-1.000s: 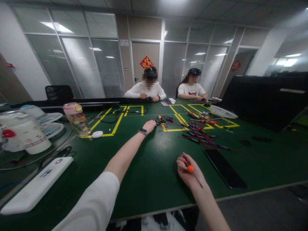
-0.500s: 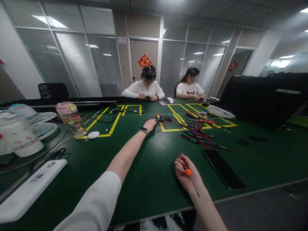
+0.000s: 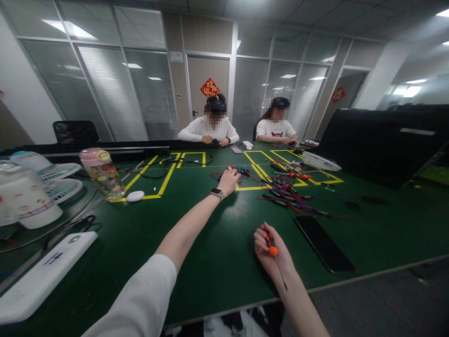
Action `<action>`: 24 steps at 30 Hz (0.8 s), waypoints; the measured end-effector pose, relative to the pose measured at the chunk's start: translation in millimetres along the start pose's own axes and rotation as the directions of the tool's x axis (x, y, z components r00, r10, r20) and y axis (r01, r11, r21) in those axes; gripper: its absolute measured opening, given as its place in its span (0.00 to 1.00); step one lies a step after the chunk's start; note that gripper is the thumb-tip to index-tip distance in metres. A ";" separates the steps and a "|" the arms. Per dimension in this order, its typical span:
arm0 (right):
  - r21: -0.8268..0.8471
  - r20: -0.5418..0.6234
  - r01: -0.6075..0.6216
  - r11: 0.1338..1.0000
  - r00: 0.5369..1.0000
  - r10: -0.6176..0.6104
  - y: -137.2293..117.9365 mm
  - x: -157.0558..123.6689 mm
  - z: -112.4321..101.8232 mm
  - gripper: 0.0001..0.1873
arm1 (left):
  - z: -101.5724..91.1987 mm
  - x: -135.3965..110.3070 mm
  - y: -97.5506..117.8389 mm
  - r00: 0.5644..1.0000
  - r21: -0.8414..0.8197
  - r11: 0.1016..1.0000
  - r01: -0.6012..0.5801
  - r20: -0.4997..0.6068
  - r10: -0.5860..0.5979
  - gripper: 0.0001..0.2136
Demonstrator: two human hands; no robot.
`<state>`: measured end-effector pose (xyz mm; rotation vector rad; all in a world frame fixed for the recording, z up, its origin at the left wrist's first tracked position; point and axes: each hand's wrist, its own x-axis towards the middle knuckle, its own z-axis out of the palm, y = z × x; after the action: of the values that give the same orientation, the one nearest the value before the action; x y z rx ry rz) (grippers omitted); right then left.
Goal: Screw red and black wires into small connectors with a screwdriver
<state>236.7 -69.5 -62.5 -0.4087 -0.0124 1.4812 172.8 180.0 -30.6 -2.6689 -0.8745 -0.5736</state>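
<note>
My left hand (image 3: pixel 229 179) is stretched far out over the green table (image 3: pixel 210 252). Its fingers are curled into a small heap of wired parts (image 3: pixel 243 172) by a yellow taped box; what they hold is hidden. A watch (image 3: pixel 217 193) sits on that wrist. My right hand (image 3: pixel 270 248) rests near the table's front edge, closed round a small screwdriver with an orange handle (image 3: pixel 271 249); its thin shaft points back along my forearm. A larger spread of wired parts (image 3: pixel 287 196) lies to the right of the left hand.
A black phone (image 3: pixel 324 243) lies right of my right hand. At left are a white power bank (image 3: pixel 42 276), a pink-lidded bottle (image 3: pixel 101 173), white jars and small fans. Two people sit at the far side. A black partition (image 3: pixel 386 140) stands at right.
My left hand has moved to the right, into the heap of wired parts, and curled its fingers there. My right hand has kept the screwdriver and barely moved.
</note>
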 end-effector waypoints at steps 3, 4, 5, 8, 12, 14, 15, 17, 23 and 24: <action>-0.012 0.022 -0.005 1.000 1.000 0.005 -1.2 1.2 -2.0 0.18 | -0.5 -0.3 31.2 0.989 -0.025 0.989 -0.147 -0.016 0.146 0.20; -0.016 0.029 -0.009 1.000 1.000 0.010 -1.6 1.4 -2.3 0.18 | 0.8 -0.7 42.7 0.977 -0.036 0.977 -0.212 -0.023 0.211 0.21; -0.015 0.032 -0.013 1.000 0.999 0.013 -1.8 1.4 -2.3 0.18 | 2.8 -0.8 54.1 0.953 -0.053 0.952 -0.300 -0.054 0.298 0.21; 0.000 0.021 -0.008 1.000 1.000 0.008 -1.6 0.9 -1.9 0.18 | 9.4 1.8 84.6 0.910 -0.109 0.905 -0.411 -0.098 0.402 0.21; -0.010 0.032 0.009 1.000 0.999 -0.009 -1.0 1.3 -2.7 0.17 | 13.2 10.9 106.0 0.915 -0.197 0.898 -0.394 0.006 0.403 0.19; -0.030 0.052 0.013 0.999 0.999 -0.011 -0.9 2.3 -3.7 0.17 | 13.1 14.9 107.5 0.907 -0.223 0.892 -0.393 0.069 0.417 0.18; -0.039 0.059 0.013 0.999 0.998 -0.011 -0.9 2.8 -4.2 0.17 | 13.0 16.2 106.6 0.904 -0.229 0.892 -0.390 0.088 0.418 0.17; -0.047 0.056 0.014 0.999 0.998 -0.011 -1.0 3.6 -4.7 0.17 | 13.0 17.8 102.9 0.909 -0.230 0.900 -0.370 0.108 0.402 0.18; -0.084 0.076 0.021 0.996 0.997 -0.014 -1.3 3.5 -5.3 0.19 | 13.8 18.8 93.8 0.950 -0.202 0.947 -0.251 0.134 0.281 0.14; -0.091 0.086 0.023 0.996 0.996 -0.015 -1.4 3.4 -5.5 0.19 | 13.6 18.9 93.4 0.954 -0.197 0.951 -0.238 0.135 0.267 0.13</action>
<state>239.8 -67.7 -68.1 -0.4183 -0.1525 1.4824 247.8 121.7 -46.6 -2.9630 -0.5245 -0.3970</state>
